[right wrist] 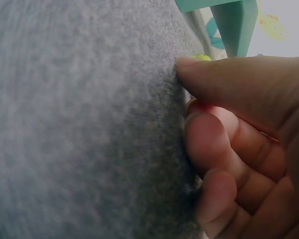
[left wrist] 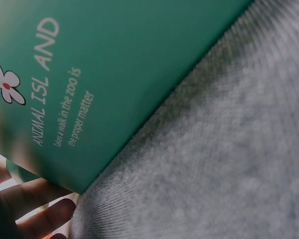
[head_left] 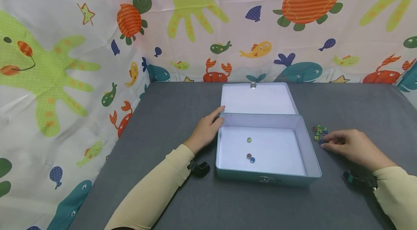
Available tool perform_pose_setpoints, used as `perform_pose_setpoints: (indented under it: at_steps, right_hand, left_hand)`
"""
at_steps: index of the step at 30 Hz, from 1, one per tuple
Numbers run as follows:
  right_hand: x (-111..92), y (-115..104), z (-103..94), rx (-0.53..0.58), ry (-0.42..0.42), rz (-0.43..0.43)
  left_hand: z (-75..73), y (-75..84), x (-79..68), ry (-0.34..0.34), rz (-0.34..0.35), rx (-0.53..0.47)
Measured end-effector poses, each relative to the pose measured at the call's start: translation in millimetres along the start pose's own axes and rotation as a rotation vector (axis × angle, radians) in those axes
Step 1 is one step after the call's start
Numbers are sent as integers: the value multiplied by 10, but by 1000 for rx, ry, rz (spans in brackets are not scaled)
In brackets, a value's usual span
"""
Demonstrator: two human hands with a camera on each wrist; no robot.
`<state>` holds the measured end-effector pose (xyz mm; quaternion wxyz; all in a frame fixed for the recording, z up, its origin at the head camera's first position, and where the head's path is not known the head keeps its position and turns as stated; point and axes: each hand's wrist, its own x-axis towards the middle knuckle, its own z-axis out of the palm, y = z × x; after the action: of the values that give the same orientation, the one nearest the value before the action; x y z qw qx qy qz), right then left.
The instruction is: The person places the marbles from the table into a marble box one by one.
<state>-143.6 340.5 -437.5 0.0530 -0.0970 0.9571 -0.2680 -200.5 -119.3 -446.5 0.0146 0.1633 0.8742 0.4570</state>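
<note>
A teal tin box [head_left: 265,178] with a white inside stands with its lid [head_left: 257,98] tipped back. Inside lie a green marble [head_left: 249,140], a reddish marble [head_left: 249,156] and a blue marble [head_left: 252,160]. My left hand [head_left: 204,132] grips the box's back left corner; in the left wrist view its fingers [left wrist: 47,216] bend round the printed green side. To the right of the box, my right hand [head_left: 355,147] pinches another blue marble [head_left: 321,142] at the table surface. The right wrist view shows curled fingers [right wrist: 207,137], which hide that marble.
A small group of green, red and blue marbles [head_left: 318,128] lies on the grey tabletop [head_left: 176,114], right beside the right fingertips. A curtain [head_left: 202,51] printed with sea animals hangs behind and left of the table. Each wrist wears a dark strap device [head_left: 198,169].
</note>
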Motion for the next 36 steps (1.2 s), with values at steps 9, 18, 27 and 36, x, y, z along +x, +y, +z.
perform_pose_setpoints:
  at_steps: [9,18,27,36]
  right_hand:
    - [-16,6,-32,-8,2,6]
    - [2,-74,-127,-12,60,66]
    - [83,-206,-201,32,61,30]
    - [234,-379,-314,26,94,-40]
  left_hand:
    - [9,-29,9,-1,4,4]
    - [-2,-37,33,7,10,7]
    - [-8,-39,37,7,12,16]
    - [-3,-26,17,-1,-10,20]
